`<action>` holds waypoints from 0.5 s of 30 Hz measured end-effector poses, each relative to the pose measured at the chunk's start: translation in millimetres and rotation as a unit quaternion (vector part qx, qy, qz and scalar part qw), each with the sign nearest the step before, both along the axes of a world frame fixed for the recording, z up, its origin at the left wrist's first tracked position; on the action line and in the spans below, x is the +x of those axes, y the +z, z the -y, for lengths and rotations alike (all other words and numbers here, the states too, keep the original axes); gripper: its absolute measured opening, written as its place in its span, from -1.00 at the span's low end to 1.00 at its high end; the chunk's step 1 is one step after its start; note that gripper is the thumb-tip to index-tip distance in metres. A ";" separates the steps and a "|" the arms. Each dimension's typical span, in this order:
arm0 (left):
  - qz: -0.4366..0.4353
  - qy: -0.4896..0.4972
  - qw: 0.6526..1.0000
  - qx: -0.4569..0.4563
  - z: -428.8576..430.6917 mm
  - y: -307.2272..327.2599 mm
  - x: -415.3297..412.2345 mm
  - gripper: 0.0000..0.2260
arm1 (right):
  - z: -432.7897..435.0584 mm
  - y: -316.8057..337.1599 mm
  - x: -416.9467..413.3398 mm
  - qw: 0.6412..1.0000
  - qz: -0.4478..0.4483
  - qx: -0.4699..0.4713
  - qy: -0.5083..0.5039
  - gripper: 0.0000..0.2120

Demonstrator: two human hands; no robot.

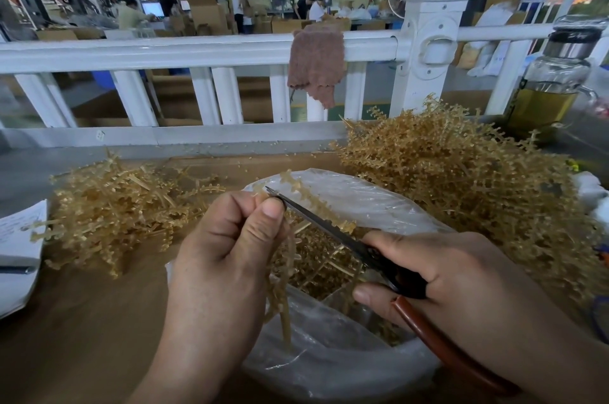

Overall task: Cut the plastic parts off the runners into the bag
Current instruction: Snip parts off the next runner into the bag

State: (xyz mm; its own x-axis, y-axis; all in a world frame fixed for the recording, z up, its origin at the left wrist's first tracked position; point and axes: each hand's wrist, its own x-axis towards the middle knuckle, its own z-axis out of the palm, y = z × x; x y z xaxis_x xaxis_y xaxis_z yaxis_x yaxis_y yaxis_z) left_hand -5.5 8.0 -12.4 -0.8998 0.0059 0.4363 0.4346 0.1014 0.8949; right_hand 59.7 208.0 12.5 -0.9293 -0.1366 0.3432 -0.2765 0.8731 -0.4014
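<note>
Now your left hand [227,239] pinches the runner [309,197] above the bag [379,202], and your right hand [438,278] curls its fingers around the scissors [329,229]. The runner looks light, thin and springy, so pinch it close beside the blades.

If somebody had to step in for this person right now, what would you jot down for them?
Left hand pinches a runner over the open bag.
Right hand grips the scissors, blades against that runner.
Amber pieces already lie in the bag.
The big heap at right likely awaits cutting; the smaller heap at left looks stripped, though that is not certain.
</note>
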 end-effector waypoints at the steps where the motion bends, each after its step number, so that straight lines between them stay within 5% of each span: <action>1: 0.001 0.000 1.000 0.001 -0.1 -0.1 -0.2 -0.76 | 0.5 0.2 -0.1 1.000 0.001 -0.001 -0.001 -0.48; 15: 0.014 -0.009 0.999 0.033 -1.0 -2.2 -2.4 -0.78 | 2.2 0.6 1.2 0.999 0.040 -0.007 -0.008 -0.39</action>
